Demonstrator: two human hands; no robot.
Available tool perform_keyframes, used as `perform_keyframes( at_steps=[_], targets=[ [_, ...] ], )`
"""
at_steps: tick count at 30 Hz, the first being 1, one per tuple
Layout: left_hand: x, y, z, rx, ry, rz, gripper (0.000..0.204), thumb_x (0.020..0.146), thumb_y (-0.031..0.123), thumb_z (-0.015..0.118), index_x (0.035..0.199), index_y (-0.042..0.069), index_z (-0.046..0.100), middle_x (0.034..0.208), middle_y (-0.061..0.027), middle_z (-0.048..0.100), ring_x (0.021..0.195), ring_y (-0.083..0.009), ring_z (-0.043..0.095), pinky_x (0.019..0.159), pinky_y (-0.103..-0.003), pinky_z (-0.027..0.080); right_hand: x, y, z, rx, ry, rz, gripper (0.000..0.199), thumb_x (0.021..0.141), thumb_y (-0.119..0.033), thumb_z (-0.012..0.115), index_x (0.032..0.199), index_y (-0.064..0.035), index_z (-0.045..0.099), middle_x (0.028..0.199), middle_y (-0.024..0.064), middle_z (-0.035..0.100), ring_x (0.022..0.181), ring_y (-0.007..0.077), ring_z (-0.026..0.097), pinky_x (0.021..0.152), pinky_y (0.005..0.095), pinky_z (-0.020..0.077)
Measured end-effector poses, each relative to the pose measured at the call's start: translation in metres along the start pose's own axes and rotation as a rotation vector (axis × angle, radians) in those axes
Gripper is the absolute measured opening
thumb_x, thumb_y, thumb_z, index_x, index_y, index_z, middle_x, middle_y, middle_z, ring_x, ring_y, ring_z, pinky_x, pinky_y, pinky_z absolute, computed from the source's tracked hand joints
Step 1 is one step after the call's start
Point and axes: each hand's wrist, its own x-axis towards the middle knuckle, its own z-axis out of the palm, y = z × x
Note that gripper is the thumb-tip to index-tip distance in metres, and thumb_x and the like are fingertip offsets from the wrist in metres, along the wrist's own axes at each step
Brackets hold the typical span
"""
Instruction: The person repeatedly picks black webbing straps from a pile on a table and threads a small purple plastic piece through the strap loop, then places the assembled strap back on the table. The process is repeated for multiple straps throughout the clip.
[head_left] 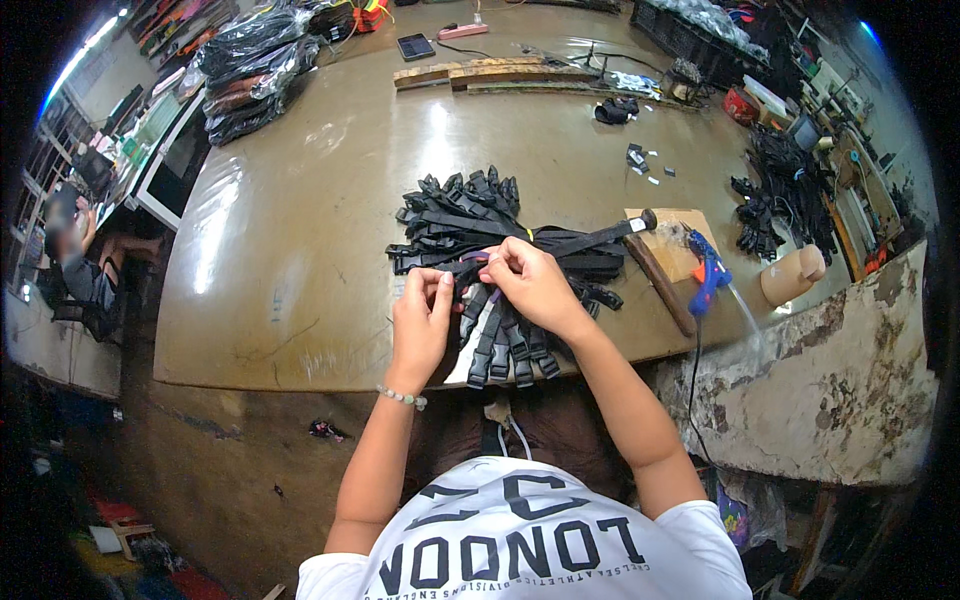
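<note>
Black buckle straps [480, 235] lay bundled on the table [300, 230], fanning out just beyond and beneath both hands. Left hand [420, 320] and right hand [530, 280] pinched one strap end between their fingertips.

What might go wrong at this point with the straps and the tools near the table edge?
1. The buckle straps overhang the table edge below the left hand and right hand; some may slide off.
2. The glue gun and hammer lie beside the right forearm; an elbow could knock them.
</note>
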Motion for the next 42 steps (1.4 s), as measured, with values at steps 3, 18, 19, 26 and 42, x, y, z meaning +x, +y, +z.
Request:
perform_keyframes(
  at_steps=[3, 18, 19, 26, 42],
  targets=[
    [-0.001, -0.002, 0.001, 0.052, 0.012, 0.003, 0.02, 0.099, 0.016, 0.056, 0.096, -0.003, 0.053, 0.079, -0.0072, 0.066, 0.066, -0.0098, 0.062, 0.059, -0.025, 0.051, -0.003, -0.002, 0.0, -0.029, -0.001, -0.057, 0.017, 0.091, -0.01, 0.059, 0.08, 0.0016, 0.054, 0.11, 0.0147, 0.065, 0.084, 0.0071, 0.059, 0.076, 0.0256, 0.0513],
    [-0.003, -0.003, 0.006, 0.209, 0.072, 0.055, 0.019, 0.099, 0.018, 0.053, 0.098, -0.001, 0.051, 0.078, -0.013, 0.066, 0.062, -0.0164, 0.062, 0.057, -0.031, 0.05, -0.013, -0.003, 0.004, -0.061, 0.017, -0.2, 0.022, 0.091, -0.017, 0.058, 0.088, 0.0051, 0.055, 0.093, 0.0173, 0.064, 0.079, 0.0196, 0.064, 0.072, 0.0323, 0.0514],
    [-0.003, -0.004, 0.006, 0.215, 0.071, 0.018, 0.019, 0.099, 0.019, 0.053, 0.099, 0.0, 0.05, 0.079, -0.0125, 0.067, 0.061, -0.0157, 0.061, 0.056, -0.03, 0.049, -0.014, -0.002, 0.004, -0.043, 0.011, -0.175, 0.023, 0.094, -0.018, 0.057, 0.09, 0.0049, 0.054, 0.093, 0.0165, 0.064, 0.08, 0.0189, 0.065, 0.073, 0.0316, 0.0515],
    [0.007, 0.001, -0.006, -0.424, -0.304, -0.301, 0.031, 0.096, 0.008, 0.056, 0.126, 0.004, 0.051, 0.104, -0.0088, 0.067, 0.089, -0.0074, 0.058, 0.076, -0.023, 0.047, -0.015, 0.008, 0.008, 0.294, 0.078, -0.149, 0.029, 0.105, -0.027, 0.039, 0.1, 0.0003, 0.046, 0.109, 0.0147, 0.064, 0.093, 0.0157, 0.064, 0.086, 0.0302, 0.0525],
    [-0.005, 0.009, -0.006, 0.092, -0.112, 0.028, 0.055, 0.08, 0.004, 0.074, 0.132, 0.005, 0.057, 0.124, -0.0064, 0.061, 0.09, -0.0101, 0.06, 0.077, -0.025, 0.052, -0.015, -0.001, -0.011, -0.051, -0.091, -0.121, 0.017, 0.09, -0.012, 0.059, 0.084, 0.0019, 0.052, 0.113, 0.0102, 0.066, 0.07, 0.0043, 0.052, 0.063, 0.0229, 0.0466]
  ],
)
